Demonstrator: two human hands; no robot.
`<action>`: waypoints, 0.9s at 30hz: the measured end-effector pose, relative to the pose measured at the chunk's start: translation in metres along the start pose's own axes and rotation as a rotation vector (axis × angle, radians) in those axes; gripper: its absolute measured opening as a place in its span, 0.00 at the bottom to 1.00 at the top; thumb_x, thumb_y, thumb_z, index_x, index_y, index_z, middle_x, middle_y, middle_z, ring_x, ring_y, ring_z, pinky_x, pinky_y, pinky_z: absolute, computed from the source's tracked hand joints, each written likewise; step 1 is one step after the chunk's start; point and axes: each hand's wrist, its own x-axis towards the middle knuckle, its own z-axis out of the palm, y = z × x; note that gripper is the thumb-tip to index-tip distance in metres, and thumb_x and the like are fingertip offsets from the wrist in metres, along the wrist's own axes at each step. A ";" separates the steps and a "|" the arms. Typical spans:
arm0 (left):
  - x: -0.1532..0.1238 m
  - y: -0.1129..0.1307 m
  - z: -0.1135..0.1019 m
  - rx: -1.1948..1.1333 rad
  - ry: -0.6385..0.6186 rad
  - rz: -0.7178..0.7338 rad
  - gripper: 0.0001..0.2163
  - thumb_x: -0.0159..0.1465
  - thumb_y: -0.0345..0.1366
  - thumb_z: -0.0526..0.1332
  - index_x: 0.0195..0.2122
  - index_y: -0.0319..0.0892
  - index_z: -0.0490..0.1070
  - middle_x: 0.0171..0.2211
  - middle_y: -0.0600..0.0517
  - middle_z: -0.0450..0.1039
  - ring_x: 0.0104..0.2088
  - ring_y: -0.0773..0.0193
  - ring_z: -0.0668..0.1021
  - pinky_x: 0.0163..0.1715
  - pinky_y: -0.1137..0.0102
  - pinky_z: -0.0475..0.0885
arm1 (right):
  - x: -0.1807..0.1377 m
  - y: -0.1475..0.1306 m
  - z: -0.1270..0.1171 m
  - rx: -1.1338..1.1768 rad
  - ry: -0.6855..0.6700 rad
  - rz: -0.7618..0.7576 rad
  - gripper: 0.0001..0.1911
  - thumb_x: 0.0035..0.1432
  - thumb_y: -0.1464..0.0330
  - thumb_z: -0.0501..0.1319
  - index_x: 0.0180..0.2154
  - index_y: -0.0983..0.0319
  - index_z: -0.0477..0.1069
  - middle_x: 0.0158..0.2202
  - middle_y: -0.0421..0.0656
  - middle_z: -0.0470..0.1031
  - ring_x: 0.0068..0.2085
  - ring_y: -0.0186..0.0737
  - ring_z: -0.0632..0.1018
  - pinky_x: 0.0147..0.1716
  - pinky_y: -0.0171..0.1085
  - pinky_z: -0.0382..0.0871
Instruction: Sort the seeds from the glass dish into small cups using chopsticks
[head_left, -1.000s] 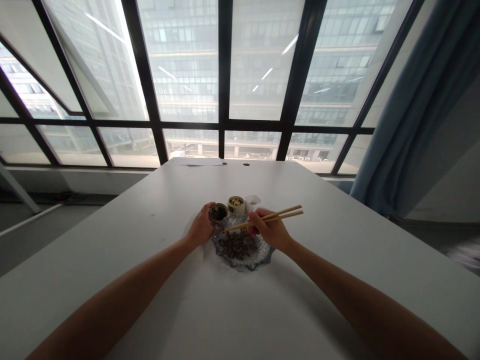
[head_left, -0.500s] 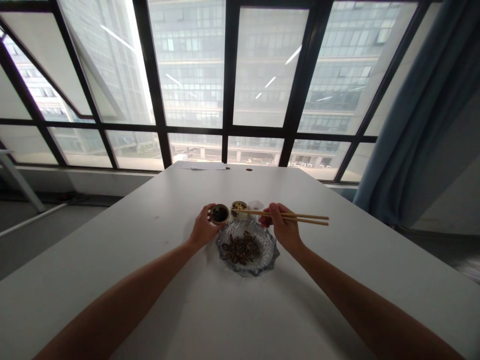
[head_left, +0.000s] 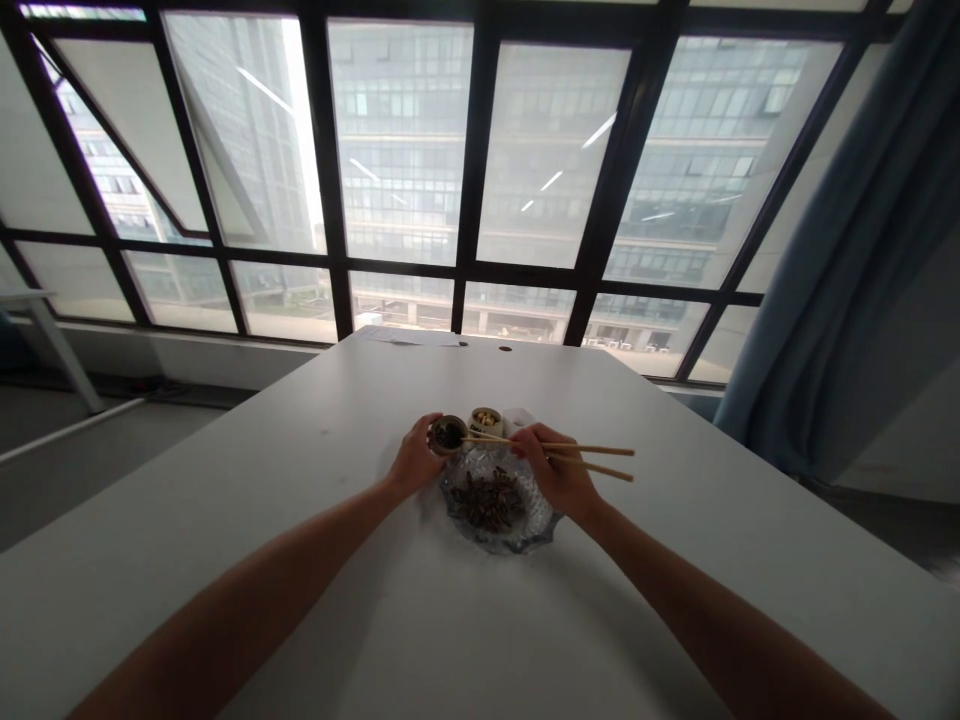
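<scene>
While the small cup (head_left: 448, 435) is wrapped by the left grip (head_left: 416, 460), the chopsticks (head_left: 589, 448) lie crosswise to its right, tips at its near-right rim, contact unclear. Farther from the cup, the right grip (head_left: 556, 472) is closed around the chopsticks. The glass bowl (head_left: 544, 527) sits nearer the body, a second cup (head_left: 486, 424) just beside, on the tabletop (head_left: 262, 460).

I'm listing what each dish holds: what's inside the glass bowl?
Dark, slender pieces lie heaped in the glass bowl. Whatever is beneath the heap is covered, and the right hand hides part of the bowl's far-right side.
</scene>
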 end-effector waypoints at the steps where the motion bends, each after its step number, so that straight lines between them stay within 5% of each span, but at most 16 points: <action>1: 0.000 0.000 0.000 0.000 -0.003 -0.005 0.29 0.51 0.33 0.70 0.54 0.41 0.65 0.48 0.44 0.76 0.45 0.57 0.80 0.45 0.62 0.78 | 0.002 -0.001 -0.002 0.046 0.017 0.028 0.26 0.66 0.49 0.54 0.28 0.62 0.72 0.24 0.43 0.74 0.25 0.37 0.74 0.26 0.35 0.68; 4: 0.000 -0.002 0.000 0.011 -0.008 -0.026 0.30 0.49 0.35 0.72 0.54 0.41 0.66 0.48 0.44 0.77 0.46 0.56 0.80 0.46 0.61 0.78 | 0.007 -0.004 -0.009 0.156 -0.031 0.115 0.29 0.62 0.44 0.56 0.26 0.62 0.72 0.18 0.41 0.71 0.21 0.35 0.71 0.20 0.33 0.65; 14: 0.002 -0.001 -0.001 0.021 -0.028 -0.070 0.30 0.50 0.37 0.73 0.54 0.42 0.67 0.47 0.45 0.78 0.44 0.56 0.81 0.47 0.61 0.78 | 0.008 -0.010 -0.026 0.117 -0.509 0.268 0.28 0.59 0.45 0.59 0.24 0.63 0.70 0.14 0.41 0.69 0.16 0.33 0.69 0.15 0.31 0.62; 23: 0.003 -0.004 0.001 0.074 -0.023 -0.076 0.30 0.50 0.38 0.73 0.54 0.42 0.67 0.46 0.45 0.78 0.46 0.54 0.81 0.50 0.60 0.76 | 0.006 -0.012 -0.023 -0.071 -0.431 0.053 0.26 0.64 0.51 0.56 0.22 0.63 0.70 0.19 0.42 0.72 0.21 0.34 0.72 0.20 0.31 0.64; 27: 0.003 -0.001 0.001 0.101 -0.026 -0.083 0.31 0.51 0.39 0.73 0.55 0.42 0.67 0.47 0.44 0.77 0.47 0.54 0.80 0.51 0.59 0.75 | 0.002 -0.007 -0.031 -0.065 -0.451 0.073 0.26 0.64 0.51 0.57 0.21 0.63 0.72 0.19 0.42 0.72 0.20 0.33 0.70 0.20 0.32 0.62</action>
